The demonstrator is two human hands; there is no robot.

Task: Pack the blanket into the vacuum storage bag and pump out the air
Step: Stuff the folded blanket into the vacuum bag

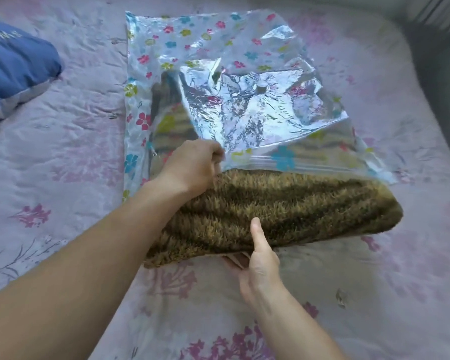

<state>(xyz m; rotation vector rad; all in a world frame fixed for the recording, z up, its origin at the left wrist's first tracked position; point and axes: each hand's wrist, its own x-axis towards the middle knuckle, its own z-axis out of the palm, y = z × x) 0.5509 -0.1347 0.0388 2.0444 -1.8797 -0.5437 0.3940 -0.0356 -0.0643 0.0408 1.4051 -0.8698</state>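
Veiling half the blanket (283, 203), glare-crinkled bag (205, 40)

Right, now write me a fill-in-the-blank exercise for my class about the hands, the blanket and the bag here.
The left hand grips the open edge of the vacuum bag, printed with ____.
The right hand holds the near edge of the ____ blanket.
A ____ pillow lies left of the bag.
Missing words: flowers; brown; blue
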